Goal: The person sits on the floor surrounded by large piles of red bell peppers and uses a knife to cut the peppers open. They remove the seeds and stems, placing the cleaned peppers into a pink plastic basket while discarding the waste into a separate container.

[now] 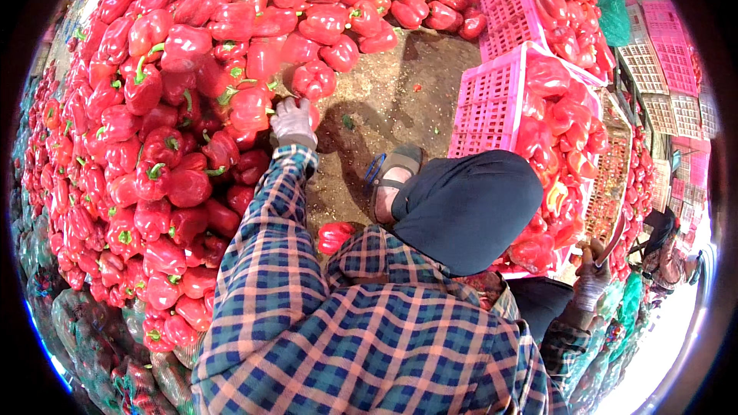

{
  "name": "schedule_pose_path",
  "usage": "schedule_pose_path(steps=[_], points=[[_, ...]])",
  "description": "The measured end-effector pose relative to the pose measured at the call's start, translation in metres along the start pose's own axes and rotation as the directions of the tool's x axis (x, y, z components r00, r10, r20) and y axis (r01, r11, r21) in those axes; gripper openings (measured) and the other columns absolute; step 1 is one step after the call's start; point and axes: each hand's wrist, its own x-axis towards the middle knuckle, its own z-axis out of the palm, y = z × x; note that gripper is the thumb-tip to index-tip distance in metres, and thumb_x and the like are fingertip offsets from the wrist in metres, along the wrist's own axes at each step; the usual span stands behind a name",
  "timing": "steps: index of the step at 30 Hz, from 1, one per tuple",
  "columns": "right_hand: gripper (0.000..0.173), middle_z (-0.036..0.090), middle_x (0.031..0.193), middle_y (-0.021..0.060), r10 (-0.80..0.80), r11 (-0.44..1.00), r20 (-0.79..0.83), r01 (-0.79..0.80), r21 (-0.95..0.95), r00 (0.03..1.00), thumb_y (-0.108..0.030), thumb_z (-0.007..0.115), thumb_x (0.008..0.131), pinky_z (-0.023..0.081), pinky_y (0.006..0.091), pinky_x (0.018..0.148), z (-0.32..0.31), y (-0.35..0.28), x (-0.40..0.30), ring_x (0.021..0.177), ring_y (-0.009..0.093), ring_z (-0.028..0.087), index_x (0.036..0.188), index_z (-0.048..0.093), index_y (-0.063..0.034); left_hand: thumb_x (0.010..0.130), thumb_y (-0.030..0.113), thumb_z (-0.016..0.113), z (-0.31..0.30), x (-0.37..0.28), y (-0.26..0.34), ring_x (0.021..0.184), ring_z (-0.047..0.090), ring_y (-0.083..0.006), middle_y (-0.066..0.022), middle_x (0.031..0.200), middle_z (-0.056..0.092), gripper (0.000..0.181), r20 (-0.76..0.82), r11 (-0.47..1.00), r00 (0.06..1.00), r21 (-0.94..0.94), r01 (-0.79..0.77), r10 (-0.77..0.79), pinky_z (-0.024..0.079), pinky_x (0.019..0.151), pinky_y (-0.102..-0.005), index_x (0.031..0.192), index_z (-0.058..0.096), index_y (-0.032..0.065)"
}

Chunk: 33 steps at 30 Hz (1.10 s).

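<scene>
My left hand (293,121), in a pale glove with a darker cuff, is at the edge of a large heap of red bell peppers (190,184). Its fingers curl down beside a red pepper (314,116) that it partly covers; whether they grip it is hidden. Just beyond the fingertips sits another bell pepper (314,79). Far out to the right, my gloved right hand (592,282) holds a thin, curved, blade-like object (612,242), too small to name surely. Next to that hand stands a pink plastic crate (487,106) filled with red peppers.
A second pink crate (510,6) of peppers stands behind the first. One loose pepper (334,237) lies on the dirty floor (369,184) near my sandalled foot (398,178). Filled mesh sacks (86,323) border the heap. Stacked crates (663,40) and another person (666,253) are at right.
</scene>
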Motion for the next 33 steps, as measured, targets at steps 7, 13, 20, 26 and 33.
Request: schedule_pose_path(steps=[7,13,20,26,33], points=[[0.03,0.067,0.088,0.0015,-0.001,0.997,-0.057,-0.003,-0.08,0.998,-0.009,0.069,0.084,0.036,0.0197,0.05,-0.005,-0.004,-0.022,0.055,0.004,0.045,0.114,0.068,-0.0025,0.074,0.019,0.072,0.026,-0.019,0.007,0.135,0.037,-0.0326,-0.0136,0.149,0.034,0.061,-0.073,0.981,0.981,-0.064,-0.183,0.178,0.034,0.108,-0.0476,0.131,0.051,0.0217],[0.033,0.071,0.096,0.0068,0.003,1.0,0.065,-0.004,0.013,0.998,-0.008,0.069,0.084,0.038,0.0185,0.049,0.005,-0.039,-0.019,0.056,0.003,0.05,0.115,0.065,0.0024,0.047,0.005,0.092,0.064,0.011,0.011,0.108,0.053,-0.02,-0.0076,0.121,0.052,0.096,-0.303,0.046,0.952,-0.953,-0.3,-0.051,0.049,0.097,-0.0337,0.129,0.042,0.0023],[0.039,0.069,0.091,0.0029,-0.032,0.995,0.367,-0.006,0.103,0.93,-0.01,0.068,0.087,0.043,0.0191,0.056,0.07,-0.116,-0.022,0.063,0.005,0.054,0.124,0.058,0.0015,0.054,0.006,0.088,-0.122,-0.062,0.1,0.109,0.055,-0.0223,-0.0105,0.12,0.05,0.083,-0.741,-0.122,0.645,-0.669,-0.733,0.187,0.049,0.097,-0.0363,0.125,0.045,0.0055],[0.044,0.068,0.089,0.0121,-0.325,0.945,0.389,0.311,0.1,0.862,-0.014,0.069,0.086,0.054,0.0322,0.073,0.097,-0.154,-0.034,0.082,0.018,0.069,0.125,0.055,0.0002,0.059,0.011,0.084,-0.217,-0.155,0.166,0.109,0.06,-0.0328,-0.0173,0.117,0.055,0.076,-0.884,-0.024,0.34,-0.366,-0.93,0.32,0.053,0.091,-0.0408,0.125,0.046,0.003],[0.055,0.065,0.092,0.0264,-0.359,0.932,0.273,0.359,0.05,0.892,-0.018,0.068,0.084,0.052,0.0446,0.078,0.082,-0.141,-0.039,0.09,0.04,0.066,0.131,0.047,0.0017,0.06,0.02,0.082,-0.245,-0.217,0.198,0.102,0.063,-0.0388,-0.0237,0.124,0.058,0.077,-0.889,0.14,-0.011,0.084,-0.987,0.458,0.054,0.087,-0.0426,0.126,0.046,-0.002]])
